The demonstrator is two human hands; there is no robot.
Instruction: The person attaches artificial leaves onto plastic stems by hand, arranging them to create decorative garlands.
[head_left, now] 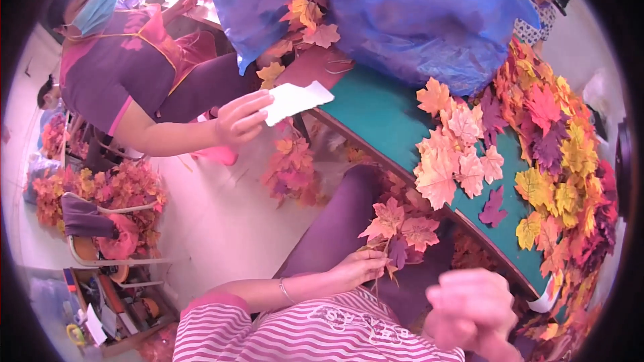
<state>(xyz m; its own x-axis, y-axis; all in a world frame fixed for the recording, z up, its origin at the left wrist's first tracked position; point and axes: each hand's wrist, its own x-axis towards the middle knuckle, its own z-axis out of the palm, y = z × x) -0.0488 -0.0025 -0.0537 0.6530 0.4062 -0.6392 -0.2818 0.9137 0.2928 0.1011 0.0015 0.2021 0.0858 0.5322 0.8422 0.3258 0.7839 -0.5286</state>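
Note:
My left hand [362, 269] is closed around the thin stems of an artificial maple leaf sprig [402, 231], held above my lap. Its leaves are orange-pink with a small purple one among them. To the right, my right hand [473, 308] is raised close to the camera, blurred, with its fingers curled in; whatever may be inside them is hidden. At the upper left, a masked co-worker's hand [245, 117] holds out a torn piece of white paper [295, 102] over the near edge of the green-topped table [365, 104].
Blue plastic bags [422, 23] filled with artificial leaves stand at the table's far side. Peach leaves [456, 147] and a heap of yellow, red and purple leaves [567, 154] cover its right part. A chair [100, 228] and a tool box [121, 312] are at left.

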